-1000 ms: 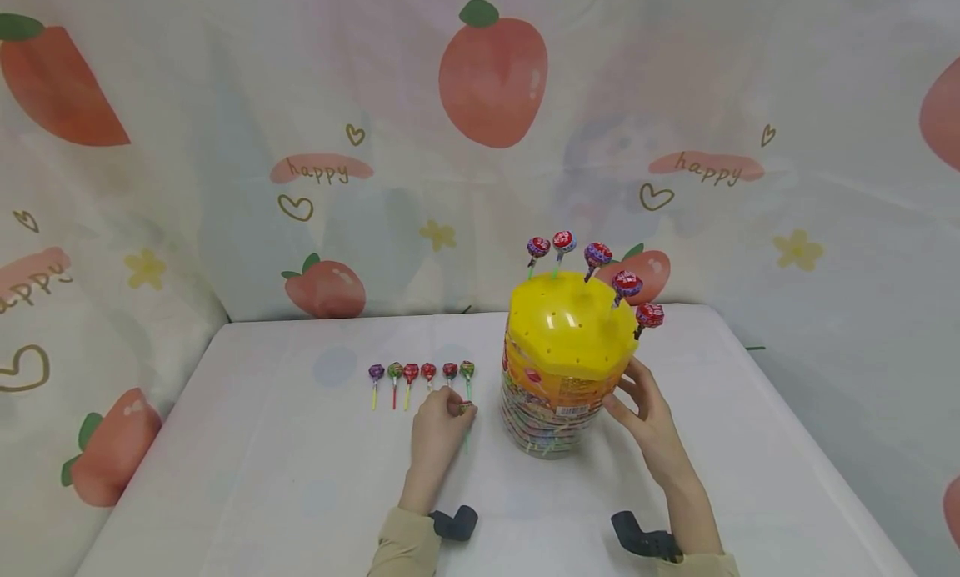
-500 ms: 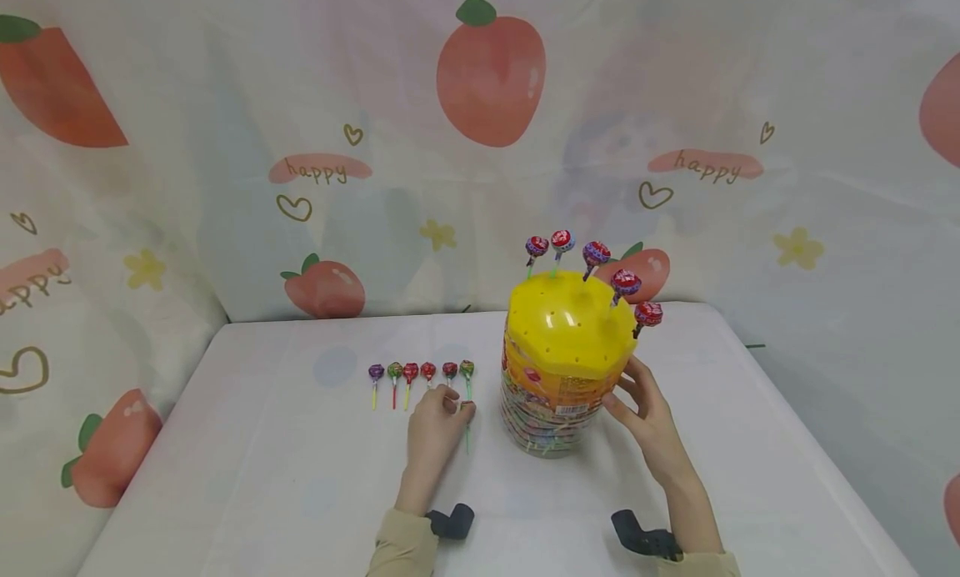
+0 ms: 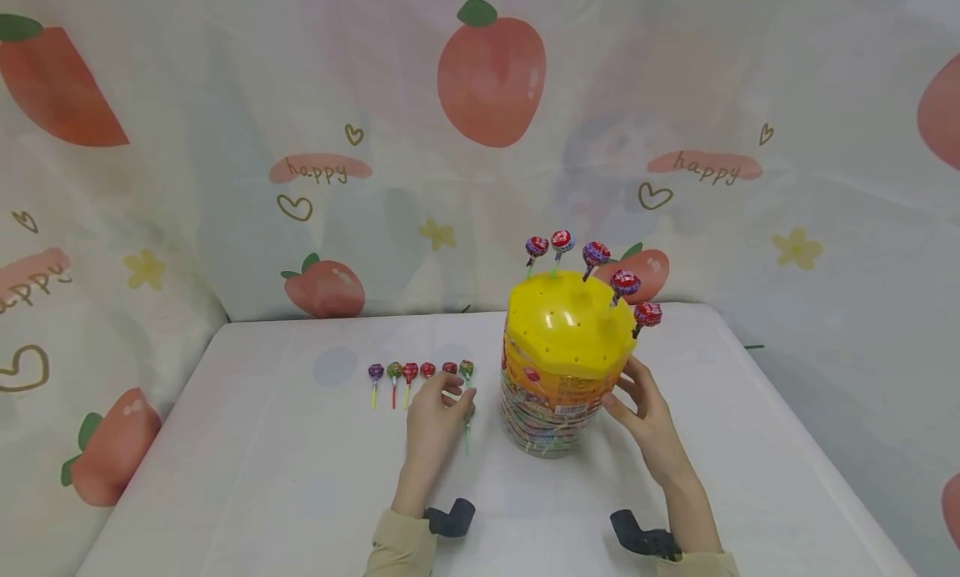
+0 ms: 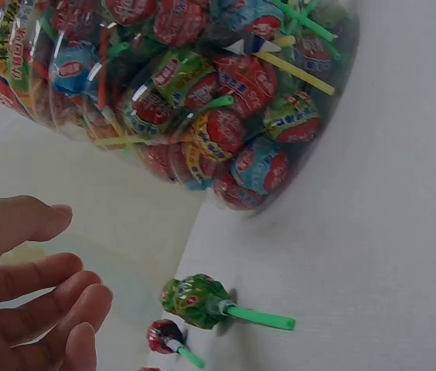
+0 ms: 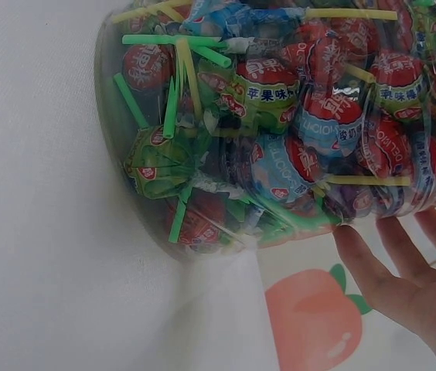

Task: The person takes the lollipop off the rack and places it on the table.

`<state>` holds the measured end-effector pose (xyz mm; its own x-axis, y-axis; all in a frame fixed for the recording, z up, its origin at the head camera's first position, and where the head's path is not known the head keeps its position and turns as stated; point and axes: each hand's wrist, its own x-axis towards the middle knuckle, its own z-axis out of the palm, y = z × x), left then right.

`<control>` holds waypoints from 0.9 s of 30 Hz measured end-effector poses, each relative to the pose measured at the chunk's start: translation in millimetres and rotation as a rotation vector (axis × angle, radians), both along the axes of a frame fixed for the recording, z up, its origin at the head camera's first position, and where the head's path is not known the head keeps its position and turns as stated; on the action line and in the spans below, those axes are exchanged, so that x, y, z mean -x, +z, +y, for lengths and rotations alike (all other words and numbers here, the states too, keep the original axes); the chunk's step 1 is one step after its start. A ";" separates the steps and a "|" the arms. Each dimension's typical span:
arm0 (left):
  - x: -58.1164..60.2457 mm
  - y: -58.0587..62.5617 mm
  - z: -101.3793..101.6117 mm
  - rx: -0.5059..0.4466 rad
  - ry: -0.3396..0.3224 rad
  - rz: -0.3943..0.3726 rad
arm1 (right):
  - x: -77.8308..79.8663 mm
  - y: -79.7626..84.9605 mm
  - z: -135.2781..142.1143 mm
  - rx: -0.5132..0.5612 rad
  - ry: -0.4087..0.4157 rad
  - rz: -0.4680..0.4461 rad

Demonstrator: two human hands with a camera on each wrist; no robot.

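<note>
My left hand (image 3: 435,420) hovers over the table with its fingers loosely bent and apart, holding nothing. Just beside it lies a green-wrapped lollipop (image 4: 197,301) with a green stick; in the head view the hand partly covers its head and the stick (image 3: 468,442) shows. A clear jar (image 3: 543,431) full of wrapped lollipops stands to the right under a yellow lid (image 3: 562,327) with small holes. Several lollipops (image 3: 596,254) stand upright along the lid's back and right edge. My right hand (image 3: 647,418) rests its extended fingertips against the jar's right side.
A row of several lollipops lies beyond my left hand, from a purple one (image 3: 376,372) to a green one (image 3: 467,368). White cloth covers the table (image 3: 285,452). A fruit-print curtain (image 3: 390,252) hangs behind and at both sides.
My left hand has let go of the green lollipop, its fingers parting and lifting slightly away; the lollipop now lies on the table. My right hand and the jar have stayed put.
</note>
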<state>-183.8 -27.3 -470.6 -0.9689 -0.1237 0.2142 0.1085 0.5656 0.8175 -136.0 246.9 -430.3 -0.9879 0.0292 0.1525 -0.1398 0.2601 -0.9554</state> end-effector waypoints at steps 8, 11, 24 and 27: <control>-6.9 24.4 1.8 -0.050 -0.034 0.119 | -0.1 0.2 1.0 -0.008 0.001 -0.003; -12.7 37.7 5.0 -0.072 -0.058 0.165 | -0.3 1.0 2.0 -0.005 0.000 -0.006; -37.0 79.7 13.8 -0.095 -0.109 0.329 | 0.5 -0.9 0.9 -0.009 0.000 -0.009; -43.7 90.8 18.9 -0.105 -0.135 0.376 | 0.6 -1.1 1.1 -0.008 0.001 -0.009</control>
<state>-140.1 -8.4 -379.8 -0.8346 -0.0406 0.5494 0.4782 0.4416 0.7591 -136.7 247.9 -431.4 -0.9892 0.0272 0.1443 -0.1319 0.2679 -0.9544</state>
